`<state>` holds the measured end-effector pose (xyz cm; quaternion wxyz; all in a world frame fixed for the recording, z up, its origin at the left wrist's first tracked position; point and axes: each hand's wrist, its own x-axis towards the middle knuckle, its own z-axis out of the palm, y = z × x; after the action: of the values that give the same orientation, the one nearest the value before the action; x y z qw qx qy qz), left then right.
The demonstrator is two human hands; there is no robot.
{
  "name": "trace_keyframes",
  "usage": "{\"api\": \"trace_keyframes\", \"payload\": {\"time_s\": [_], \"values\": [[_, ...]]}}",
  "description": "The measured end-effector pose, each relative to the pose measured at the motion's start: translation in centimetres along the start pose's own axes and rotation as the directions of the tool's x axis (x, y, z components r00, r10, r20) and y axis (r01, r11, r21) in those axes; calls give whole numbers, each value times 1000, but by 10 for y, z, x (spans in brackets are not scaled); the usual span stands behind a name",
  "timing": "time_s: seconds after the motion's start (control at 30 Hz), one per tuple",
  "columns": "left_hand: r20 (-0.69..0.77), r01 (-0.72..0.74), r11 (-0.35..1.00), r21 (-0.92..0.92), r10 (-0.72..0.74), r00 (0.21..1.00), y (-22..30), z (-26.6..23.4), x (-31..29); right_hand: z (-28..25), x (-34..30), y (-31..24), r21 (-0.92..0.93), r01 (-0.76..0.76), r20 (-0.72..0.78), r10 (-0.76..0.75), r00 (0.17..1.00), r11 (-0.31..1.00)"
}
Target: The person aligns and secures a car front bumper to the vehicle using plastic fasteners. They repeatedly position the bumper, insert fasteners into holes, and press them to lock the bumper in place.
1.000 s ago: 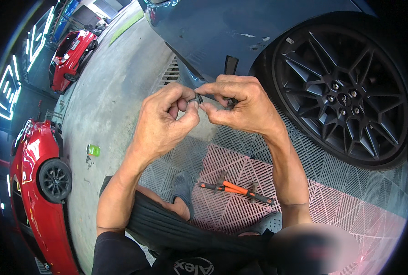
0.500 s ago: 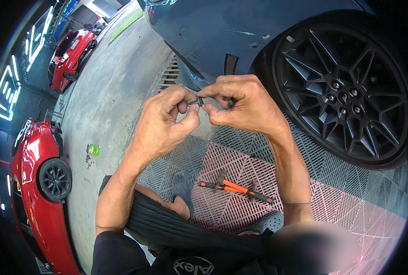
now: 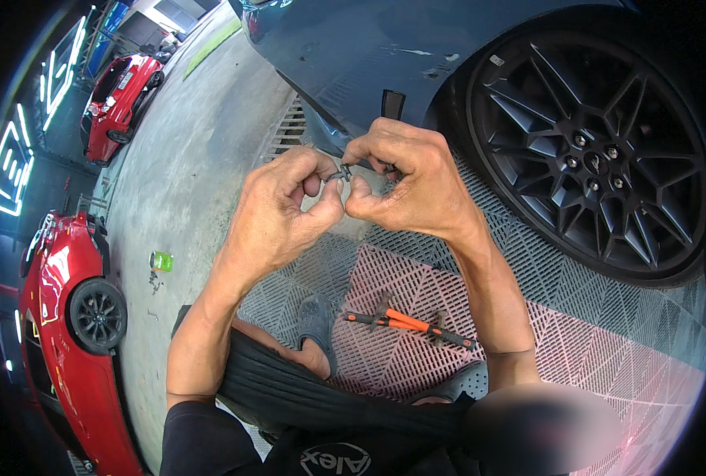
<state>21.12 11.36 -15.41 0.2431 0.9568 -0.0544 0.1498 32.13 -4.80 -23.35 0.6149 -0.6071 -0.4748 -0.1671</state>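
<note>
In front of me, beside the blue-grey car's bodywork, my hands meet at a small dark clip-like part. My left hand is closed, pinching the part between thumb and forefinger. My right hand has its forefinger at the part's upper end, while its thumb tip is a little lower and slightly apart from it. Another dark object shows in the curled fingers of my right hand, its kind hidden. The part's exact shape is too small to make out.
A black spoked wheel stands close on the right. Orange-and-black-handled hammers lie on the pink grated floor tiles between my feet. A green can is on the concrete at left. Red cars are parked farther left.
My right hand's thumb and forefinger have spread a little, the thumb moving lower, and more of the dark part shows. My left hand keeps its pinch. The view has shifted slightly.
</note>
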Motion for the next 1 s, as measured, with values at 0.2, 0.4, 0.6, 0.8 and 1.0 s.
{"api": "trace_keyframes", "payload": {"time_s": [0.2,0.4,0.6,0.8,1.0], "values": [[93,199,911,-361,-177,980,-1,4,4,8,4,9,-20,221,-162,-221,962,975],[165,395,781,-483,-362,917,-20,17,4,11,-7,23,-165,234,-126,-255,959,958],[233,483,655,-581,-434,870,-27,4,-3,14,-16,15,69,150,-148,-139,979,986],[275,465,832,-304,-390,879,-44,5,0,8,-27,21,-6,142,37,-142,989,990],[437,519,821,-237,-388,812,-34,9,1,-2,-35,28,116,-57,299,20,954,992]]}}
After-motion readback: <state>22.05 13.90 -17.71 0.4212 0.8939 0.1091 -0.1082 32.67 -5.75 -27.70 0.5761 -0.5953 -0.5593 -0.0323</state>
